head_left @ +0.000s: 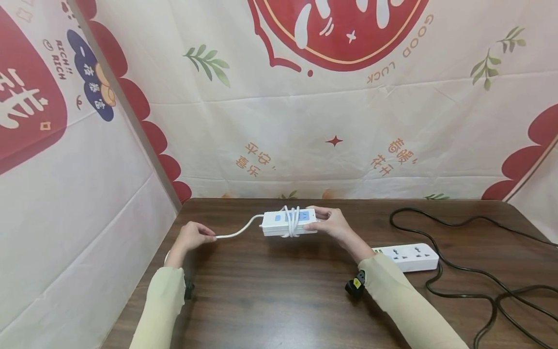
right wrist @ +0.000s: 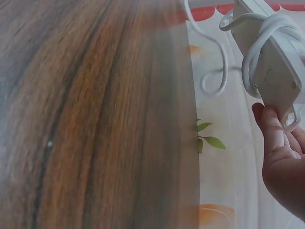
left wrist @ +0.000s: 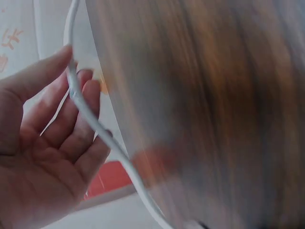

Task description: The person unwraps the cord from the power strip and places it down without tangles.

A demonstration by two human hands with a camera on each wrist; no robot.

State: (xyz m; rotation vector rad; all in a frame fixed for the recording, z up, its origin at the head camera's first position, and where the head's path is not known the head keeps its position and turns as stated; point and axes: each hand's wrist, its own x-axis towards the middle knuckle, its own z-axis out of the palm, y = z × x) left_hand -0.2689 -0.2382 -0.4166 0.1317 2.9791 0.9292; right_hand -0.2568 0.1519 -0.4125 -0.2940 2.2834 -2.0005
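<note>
Our right hand (head_left: 332, 224) grips the right end of the white rectangular plastic power strip (head_left: 289, 222) and holds it a little above the dark brown wooden table (head_left: 270, 295), near its far edge. Several loops of the thin white cord (head_left: 237, 232) go around the middle of the strip. Our left hand (head_left: 193, 236) pinches the free part of this cord, to the left of the strip. On the table, just right of our right forearm, lies a second white power strip (head_left: 405, 256). Its long black cable (head_left: 471, 271) curls over the right side of the table. A printed cloth backdrop (head_left: 305, 121) stands behind.
</note>
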